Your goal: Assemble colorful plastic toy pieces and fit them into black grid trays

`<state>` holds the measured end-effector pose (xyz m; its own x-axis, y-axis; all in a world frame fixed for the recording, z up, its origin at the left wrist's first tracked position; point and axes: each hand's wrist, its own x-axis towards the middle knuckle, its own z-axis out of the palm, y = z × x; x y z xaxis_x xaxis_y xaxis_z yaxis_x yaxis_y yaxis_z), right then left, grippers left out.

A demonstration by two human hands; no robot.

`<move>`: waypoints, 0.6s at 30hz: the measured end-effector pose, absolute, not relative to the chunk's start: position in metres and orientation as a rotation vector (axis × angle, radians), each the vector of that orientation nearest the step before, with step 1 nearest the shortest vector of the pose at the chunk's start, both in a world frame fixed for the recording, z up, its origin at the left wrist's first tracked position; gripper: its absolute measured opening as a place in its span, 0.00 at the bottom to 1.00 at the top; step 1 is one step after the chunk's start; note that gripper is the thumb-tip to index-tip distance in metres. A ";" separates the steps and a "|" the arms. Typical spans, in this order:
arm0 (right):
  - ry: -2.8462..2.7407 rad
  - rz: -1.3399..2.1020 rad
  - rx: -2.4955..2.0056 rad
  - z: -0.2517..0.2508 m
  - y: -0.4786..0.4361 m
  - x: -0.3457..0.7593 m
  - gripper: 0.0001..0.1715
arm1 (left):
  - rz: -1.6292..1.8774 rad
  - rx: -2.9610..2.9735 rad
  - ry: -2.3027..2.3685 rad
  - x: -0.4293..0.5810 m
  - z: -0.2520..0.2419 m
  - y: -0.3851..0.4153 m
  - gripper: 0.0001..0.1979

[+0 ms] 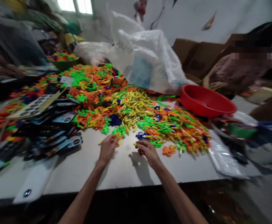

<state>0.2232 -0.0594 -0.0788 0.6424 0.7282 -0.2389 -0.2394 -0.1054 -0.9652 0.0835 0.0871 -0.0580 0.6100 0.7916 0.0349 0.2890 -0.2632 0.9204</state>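
The left hand (108, 148) pinches small plastic pieces (118, 139) at the heap's edge; the right hand (147, 151) grasps a thin yellow stick (135, 144). The heap of bright plastic pieces (126, 109) covers the smooth white table (84, 169), beside a round red bowl (206, 101) and a crinkled clear bag (147, 59).

Daylight from window (75, 5) at top left, blown out white. Tabletop (84, 171) evenly lit, faint sheen. Soft short shadows under my left hand (108, 149) and right hand (147, 152), falling toward me. Motion blur smears edges and corners; wide-angle bend at sides. Plastic bag (147, 59) glares pale. Foreground below table edge dark.
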 end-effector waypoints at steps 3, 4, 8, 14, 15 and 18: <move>-0.425 1.031 -1.280 -0.066 -0.061 0.220 0.15 | 0.287 1.376 0.694 0.076 -0.050 0.057 0.19; -0.462 1.103 -1.238 -0.061 -0.061 0.219 0.14 | 0.249 1.288 0.662 0.076 -0.047 0.048 0.19; -0.547 1.292 -1.166 -0.051 -0.067 0.217 0.11 | 0.216 1.159 0.636 0.071 -0.043 0.032 0.19; -0.538 1.362 -1.162 -0.050 -0.074 0.218 0.12 | 0.265 1.183 0.603 0.072 -0.049 0.030 0.18; -0.525 1.362 -1.148 -0.049 -0.074 0.218 0.12 | 0.275 1.181 0.604 0.073 -0.050 0.030 0.18; -0.495 1.348 -1.126 -0.048 -0.074 0.214 0.14 | 0.294 1.137 0.597 0.072 -0.052 0.029 0.18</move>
